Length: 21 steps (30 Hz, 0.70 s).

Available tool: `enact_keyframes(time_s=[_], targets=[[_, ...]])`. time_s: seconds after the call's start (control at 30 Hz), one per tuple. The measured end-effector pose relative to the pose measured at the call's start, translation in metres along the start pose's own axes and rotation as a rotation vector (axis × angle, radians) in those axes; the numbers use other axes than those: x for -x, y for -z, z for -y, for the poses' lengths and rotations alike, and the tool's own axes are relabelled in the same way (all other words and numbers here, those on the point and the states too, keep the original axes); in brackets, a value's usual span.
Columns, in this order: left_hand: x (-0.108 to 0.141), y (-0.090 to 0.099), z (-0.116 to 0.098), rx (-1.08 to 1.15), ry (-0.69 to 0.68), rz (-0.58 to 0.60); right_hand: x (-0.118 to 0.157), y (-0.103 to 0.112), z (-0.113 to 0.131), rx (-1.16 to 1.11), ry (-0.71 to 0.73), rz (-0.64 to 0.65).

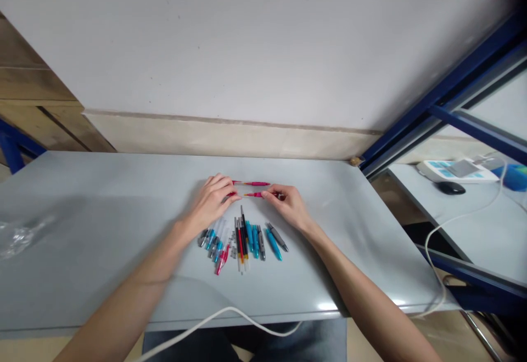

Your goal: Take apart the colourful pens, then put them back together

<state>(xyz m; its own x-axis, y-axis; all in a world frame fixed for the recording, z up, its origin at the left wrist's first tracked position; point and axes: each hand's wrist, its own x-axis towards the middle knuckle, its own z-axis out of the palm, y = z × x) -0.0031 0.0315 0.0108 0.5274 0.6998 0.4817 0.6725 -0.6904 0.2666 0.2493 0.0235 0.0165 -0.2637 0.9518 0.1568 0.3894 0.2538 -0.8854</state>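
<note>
My right hand (288,203) is closed, its thumb and fingers pinching a pink pen barrel (254,194) whose narrow end points left. Opposite it, my left hand (214,196) is closed on a pink pen part (233,193), mostly covered by the fingers. A small gap separates the two pieces. Just behind them lies another pink pen piece (259,184). Nearer to me are clear pen barrels (216,241) with coloured grips, black and red ink refills (241,238), and blue and grey pen barrels (258,241). Small clear pieces (234,247) lie between the barrels and refills.
Crumpled clear plastic (18,238) lies at the left of the grey table (123,186). A white cable (230,309) crosses the front edge. At right, beyond a blue frame (411,99), a black mouse (450,187) and a white device (457,170) stand on another surface.
</note>
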Motion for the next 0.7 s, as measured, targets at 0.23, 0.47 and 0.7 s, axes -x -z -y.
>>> enact_keyframes(time_s=[0.23, 0.47, 0.7], targets=[[0.001, -0.003, 0.004, -0.026, 0.019, -0.047, -0.001, -0.003, -0.008, 0.151, 0.061, 0.011], [0.002, -0.010, 0.013, 0.009, 0.069, -0.083, -0.009, -0.001, -0.023, 0.409, 0.186, -0.155], [0.002, -0.004, 0.006, 0.042, 0.162, -0.115, -0.005, -0.015, -0.005, 0.530, 0.279, -0.179]])
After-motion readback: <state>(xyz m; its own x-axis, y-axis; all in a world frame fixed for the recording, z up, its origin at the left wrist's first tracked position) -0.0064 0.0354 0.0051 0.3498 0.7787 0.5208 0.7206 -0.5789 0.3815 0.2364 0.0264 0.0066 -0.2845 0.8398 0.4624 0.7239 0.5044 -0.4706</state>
